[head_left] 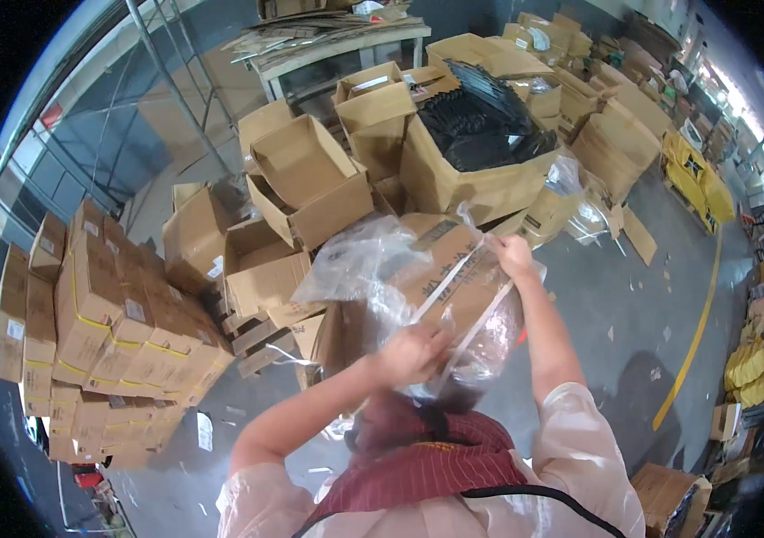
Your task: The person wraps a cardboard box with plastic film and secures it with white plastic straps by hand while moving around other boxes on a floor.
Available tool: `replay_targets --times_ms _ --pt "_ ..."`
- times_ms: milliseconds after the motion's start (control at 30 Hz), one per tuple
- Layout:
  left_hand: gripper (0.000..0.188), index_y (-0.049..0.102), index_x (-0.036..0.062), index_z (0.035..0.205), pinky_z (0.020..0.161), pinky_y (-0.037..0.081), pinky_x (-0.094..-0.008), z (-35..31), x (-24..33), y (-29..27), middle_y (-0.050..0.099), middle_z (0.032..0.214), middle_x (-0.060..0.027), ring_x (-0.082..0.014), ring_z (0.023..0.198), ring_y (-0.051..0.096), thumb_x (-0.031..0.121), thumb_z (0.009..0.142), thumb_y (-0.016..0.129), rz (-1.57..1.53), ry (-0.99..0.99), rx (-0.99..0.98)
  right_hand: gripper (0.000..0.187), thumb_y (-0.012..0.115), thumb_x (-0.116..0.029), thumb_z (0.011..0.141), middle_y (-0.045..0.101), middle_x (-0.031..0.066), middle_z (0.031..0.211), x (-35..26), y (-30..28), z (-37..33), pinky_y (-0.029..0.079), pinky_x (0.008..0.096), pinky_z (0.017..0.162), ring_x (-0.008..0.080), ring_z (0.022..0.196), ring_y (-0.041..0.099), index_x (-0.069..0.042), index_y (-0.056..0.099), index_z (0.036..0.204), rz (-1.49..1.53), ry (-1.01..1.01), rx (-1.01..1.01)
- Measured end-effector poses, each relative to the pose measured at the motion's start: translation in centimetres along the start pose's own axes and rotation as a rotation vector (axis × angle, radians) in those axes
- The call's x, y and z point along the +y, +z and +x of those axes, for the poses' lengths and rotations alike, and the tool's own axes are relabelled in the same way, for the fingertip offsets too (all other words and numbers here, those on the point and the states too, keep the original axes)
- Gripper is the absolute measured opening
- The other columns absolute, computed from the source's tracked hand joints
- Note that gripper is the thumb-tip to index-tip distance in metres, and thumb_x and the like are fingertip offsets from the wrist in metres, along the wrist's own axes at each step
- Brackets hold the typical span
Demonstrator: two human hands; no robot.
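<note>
A brown cardboard box with dark print and two pale straps stands in front of me, partly wrapped in clear plastic film. The loose film spreads over its left side and bunches along its near side. My left hand is closed at the box's near left edge, its fingers on the film and slightly blurred. At the far right corner, my right hand pinches film beside the end of a pale strap. Exactly what lies under its fingertips is partly hidden.
Stacked cartons rise at the left. Opened boxes crowd the area beyond my box, and a large carton holds black items. A worktable bears flattened cardboard. Yellow sacks and a yellow floor line are at right.
</note>
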State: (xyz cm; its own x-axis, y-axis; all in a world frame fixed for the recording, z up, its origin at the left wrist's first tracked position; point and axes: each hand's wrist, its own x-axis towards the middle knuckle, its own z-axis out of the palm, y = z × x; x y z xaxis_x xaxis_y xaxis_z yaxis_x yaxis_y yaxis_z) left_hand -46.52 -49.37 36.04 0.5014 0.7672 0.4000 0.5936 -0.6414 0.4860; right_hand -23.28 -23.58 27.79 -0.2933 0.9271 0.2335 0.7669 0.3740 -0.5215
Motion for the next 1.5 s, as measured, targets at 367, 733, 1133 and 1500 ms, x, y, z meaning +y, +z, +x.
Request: replay_targets --times_ms 367,733,1133,1500 --pt "0.014 0.058 0.0018 0.095 0.064 0.046 -0.0421 -0.5 4.8 -3.1 0.057 0.076 -0.0182 -0.0366 0.073 0.058 0.011 0.085 0.062 -0.450 -0.262 -0.120 0.049 0.071 -0.039 0.082 0.049 0.0056 0.050 3.6 -1.2 0.8 0.040 0.0331 0.051 0.0123 0.049 0.042 0.005 0.061 0.064 0.419 0.359 0.349" --pt "0.008 0.069 0.0045 0.086 0.060 0.047 -0.0358 0.7 -3.1 -4.5 0.060 0.072 -0.0117 -0.0259 0.066 0.059 0.011 0.082 0.069 -0.349 -0.222 -0.055 0.059 0.067 -0.050 0.082 0.053 0.0172 0.056 7.9 -0.6 -0.1 0.044 0.0404 0.059 0.0297 0.052 0.046 0.005 0.057 0.063 0.249 0.546 0.179" --pt "0.039 0.062 0.0086 0.106 0.086 0.048 -0.0413 7.5 -6.5 2.5 0.060 0.104 -0.0174 -0.0323 0.102 0.058 0.038 0.081 0.065 0.376 -0.385 -0.161 0.070 0.055 -0.063 0.083 0.059 0.0193 0.059 -2.7 1.9 1.3 0.045 0.0417 0.060 0.0333 0.060 0.061 0.003 0.062 0.062 0.329 0.231 0.109" --pt "0.035 0.056 -0.0023 0.102 0.082 0.052 -0.0428 11.5 -4.3 3.5 0.060 0.108 -0.0238 -0.0376 0.099 0.061 0.006 0.070 0.066 0.374 -0.209 -0.748 0.058 0.060 -0.055 0.086 0.056 0.0060 0.052 -2.4 0.4 -2.7 0.044 0.0319 0.047 0.0158 0.043 0.054 -0.002 0.059 0.063 0.636 0.420 0.166"
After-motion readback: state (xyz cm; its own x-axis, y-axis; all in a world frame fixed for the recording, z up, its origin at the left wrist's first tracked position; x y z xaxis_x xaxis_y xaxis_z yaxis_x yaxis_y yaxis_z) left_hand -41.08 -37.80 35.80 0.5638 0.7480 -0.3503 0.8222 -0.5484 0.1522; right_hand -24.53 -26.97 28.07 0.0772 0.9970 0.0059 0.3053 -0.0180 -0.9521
